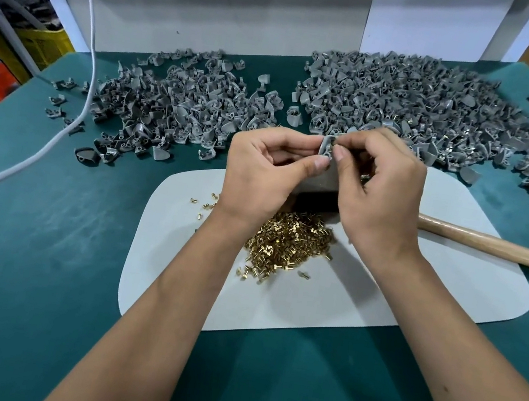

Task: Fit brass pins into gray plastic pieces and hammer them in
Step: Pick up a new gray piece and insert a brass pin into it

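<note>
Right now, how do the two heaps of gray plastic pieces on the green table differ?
The right heap is larger and denser than the left heap, which spreads thin with strays toward the white cable. The right heap shows brass glints in several pieces; the left heap shows none that I can make out. The right heap reaches farther back toward the white panel. Both hold the same curved gray shape and lie beyond the white mat.
</note>
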The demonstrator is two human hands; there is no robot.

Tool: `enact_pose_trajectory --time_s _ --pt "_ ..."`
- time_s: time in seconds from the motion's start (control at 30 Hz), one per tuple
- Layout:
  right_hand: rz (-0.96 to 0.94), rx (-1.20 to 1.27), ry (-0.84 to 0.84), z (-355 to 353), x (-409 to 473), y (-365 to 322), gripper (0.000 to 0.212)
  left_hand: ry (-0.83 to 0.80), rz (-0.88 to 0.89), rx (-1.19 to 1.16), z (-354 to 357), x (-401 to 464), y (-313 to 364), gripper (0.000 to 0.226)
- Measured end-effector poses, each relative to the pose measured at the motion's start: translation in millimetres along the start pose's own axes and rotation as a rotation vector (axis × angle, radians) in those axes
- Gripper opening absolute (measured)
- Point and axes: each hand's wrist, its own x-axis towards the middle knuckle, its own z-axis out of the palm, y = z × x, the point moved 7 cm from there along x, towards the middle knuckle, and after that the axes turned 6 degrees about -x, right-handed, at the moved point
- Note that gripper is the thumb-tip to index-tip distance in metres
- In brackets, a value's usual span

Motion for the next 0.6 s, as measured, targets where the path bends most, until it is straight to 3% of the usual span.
enact_pose_trajectory --time_s 0.43,0.6 --pt "0.116 -0.007 0.038 0.2 -4.3 1.0 0.005 0.052 -0.030 0.051 2.3 -4.8 -4.3 0.025" --pt "0.149 -0.028 -0.018 3.6 -2.8 6.0 0.006 -0.022 0.093 0.305 6.9 -3.8 3.4 0.027"
